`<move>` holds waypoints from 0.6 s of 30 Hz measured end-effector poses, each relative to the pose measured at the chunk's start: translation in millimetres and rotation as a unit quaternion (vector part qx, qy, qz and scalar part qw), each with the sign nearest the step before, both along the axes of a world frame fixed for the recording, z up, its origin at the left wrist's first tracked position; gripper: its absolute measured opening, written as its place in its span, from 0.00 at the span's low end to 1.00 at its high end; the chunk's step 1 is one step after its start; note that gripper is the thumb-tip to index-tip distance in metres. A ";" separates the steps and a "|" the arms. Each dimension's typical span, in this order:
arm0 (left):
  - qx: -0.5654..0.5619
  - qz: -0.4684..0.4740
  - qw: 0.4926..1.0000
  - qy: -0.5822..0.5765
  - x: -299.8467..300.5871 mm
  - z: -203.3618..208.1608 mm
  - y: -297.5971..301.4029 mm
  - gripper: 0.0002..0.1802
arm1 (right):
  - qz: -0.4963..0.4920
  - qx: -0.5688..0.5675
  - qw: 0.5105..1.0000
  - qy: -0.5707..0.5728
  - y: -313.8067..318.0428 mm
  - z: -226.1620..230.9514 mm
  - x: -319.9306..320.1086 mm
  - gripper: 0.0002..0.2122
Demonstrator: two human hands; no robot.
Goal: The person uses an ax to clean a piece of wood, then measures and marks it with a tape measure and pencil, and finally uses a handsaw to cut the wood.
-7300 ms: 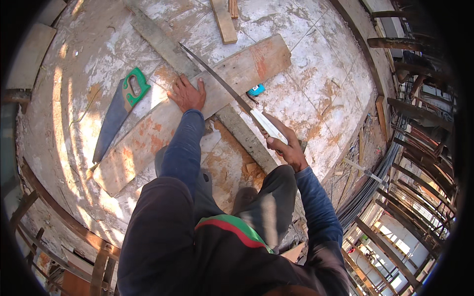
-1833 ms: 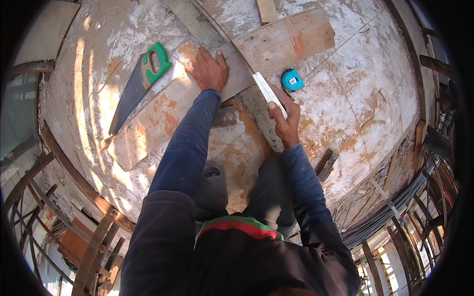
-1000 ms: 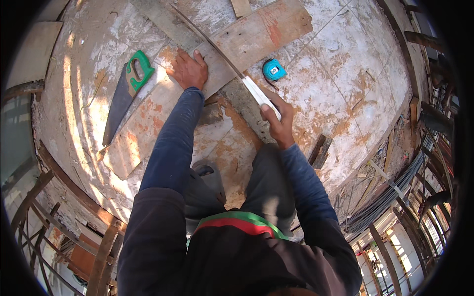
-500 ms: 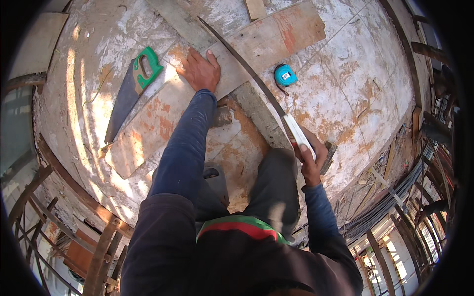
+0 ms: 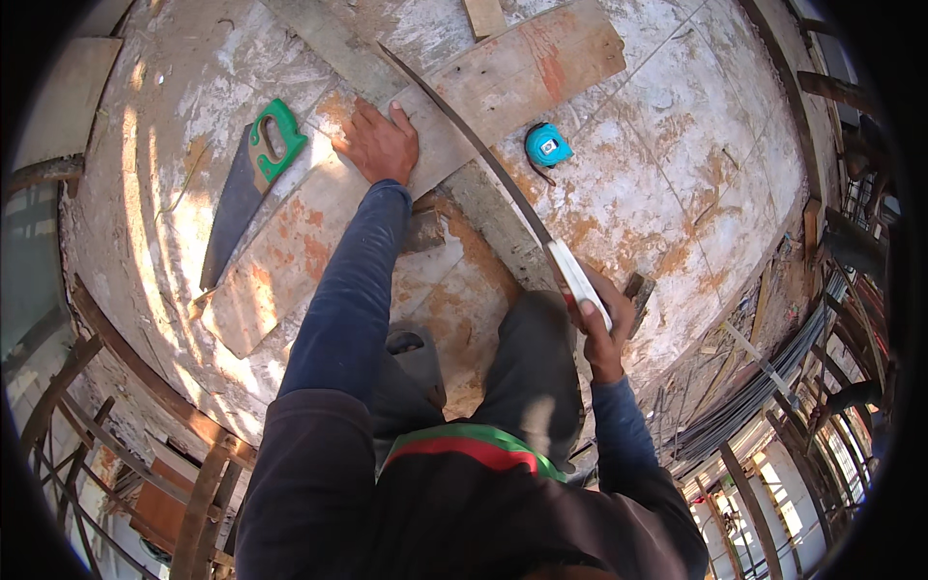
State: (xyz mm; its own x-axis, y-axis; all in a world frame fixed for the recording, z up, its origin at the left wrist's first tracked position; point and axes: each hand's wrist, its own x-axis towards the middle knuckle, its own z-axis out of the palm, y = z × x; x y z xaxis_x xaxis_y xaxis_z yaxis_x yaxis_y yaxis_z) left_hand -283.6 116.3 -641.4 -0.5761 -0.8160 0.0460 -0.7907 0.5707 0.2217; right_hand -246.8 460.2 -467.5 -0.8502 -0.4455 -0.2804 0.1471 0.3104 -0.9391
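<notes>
My right hand (image 5: pixel 606 324) is wrapped round the white and red handle of a handsaw (image 5: pixel 472 138). Its long, thin blade is seen nearly edge-on and crosses a wide wooden plank (image 5: pixel 527 72). Pressed flat on that plank, left of the blade, my left hand (image 5: pixel 377 143) is open with the fingers somewhat spread. Under the plank runs a second, greyish board (image 5: pixel 493 215), slanting toward my right knee. Whether the teeth have bitten into the plank I cannot tell.
Left of the plank lies another handsaw (image 5: pixel 253 188) with a green handle. A turquoise tape measure (image 5: pixel 548 145) rests on the stained floor to the right of the blade. A short wood block (image 5: pixel 422 232) sits below the plank. Bundled rods (image 5: pixel 759 391) lie at the lower right.
The handsaw in my right hand has drawn back a little toward me. My left hand stays on the plank. The whole view has shifted slightly.
</notes>
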 end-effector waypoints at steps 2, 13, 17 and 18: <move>-0.011 -0.001 1.000 0.012 -4.4 -3.3 5.7 0.37 | 0.028 0.005 0.999 0.027 -64.5 -33.3 -38.1 0.22; 0.028 0.004 1.000 0.005 0.9 -4.2 -3.6 0.38 | 0.007 0.030 0.999 -0.043 19.5 34.2 14.2 0.25; 0.022 -0.012 1.000 0.016 0.7 -10.2 11.8 0.38 | 0.017 0.003 1.000 0.015 -86.7 -39.3 -40.3 0.21; 0.011 -0.010 1.000 0.017 -15.8 -8.2 6.6 0.37 | 0.013 -0.007 1.000 0.010 -99.2 -46.6 -56.7 0.20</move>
State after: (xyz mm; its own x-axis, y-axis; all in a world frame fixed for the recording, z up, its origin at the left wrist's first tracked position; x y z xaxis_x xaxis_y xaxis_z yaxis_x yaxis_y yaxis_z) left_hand -299.3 122.9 -649.6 -0.5910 -0.8053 0.0479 -0.7709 0.5813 0.2604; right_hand -303.5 361.0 -514.0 -0.8432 -0.4717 -0.2579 0.1206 0.3015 -0.9458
